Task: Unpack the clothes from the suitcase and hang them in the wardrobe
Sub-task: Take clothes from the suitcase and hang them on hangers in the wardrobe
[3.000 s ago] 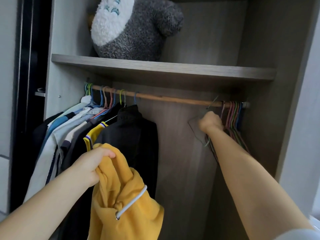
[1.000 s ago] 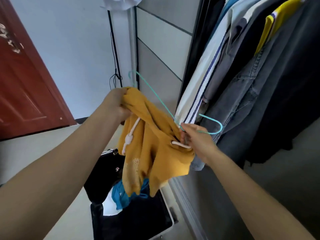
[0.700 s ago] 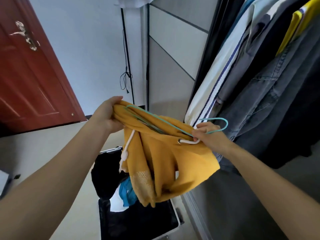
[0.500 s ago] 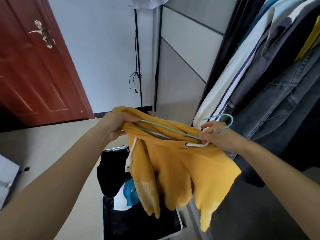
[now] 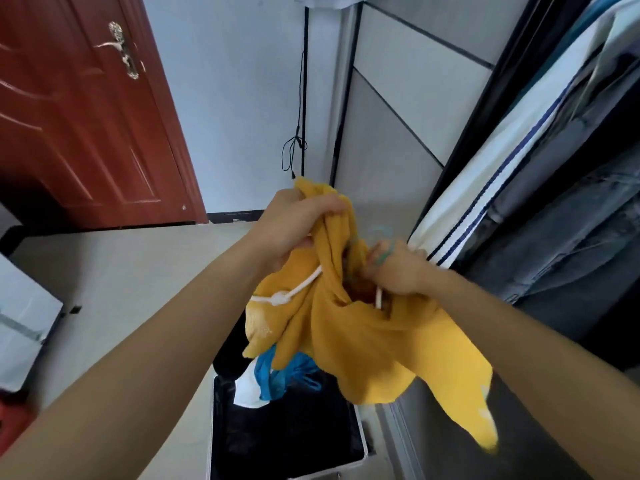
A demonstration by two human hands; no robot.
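Note:
A yellow hoodie [image 5: 367, 344] with white drawstrings hangs between my two hands, over the open suitcase [image 5: 287, 441]. My left hand [image 5: 298, 223] grips a bunch of the yellow fabric at its top edge. My right hand [image 5: 398, 268] holds a teal wire hanger [image 5: 379, 237]; only its blurred hook shows above my fingers, the rest is buried in the hoodie. The suitcase on the floor holds black, white and blue clothes [image 5: 277, 375]. At the right is the wardrobe [image 5: 467, 140] with hung clothes [image 5: 540, 216].
A red-brown door [image 5: 86, 116] stands at the left, beside a pale wall with a black cable [image 5: 298, 140] hanging down it. The wardrobe's grey sliding panel [image 5: 398, 109] is next to the hung garments. A white object [image 5: 24, 323] lies at the far left on the floor.
My hands have come closer together and the hanger's shoulders have gone down into the hoodie. Earlier my right hand took the hanger off the rail; the view then swung down and left.

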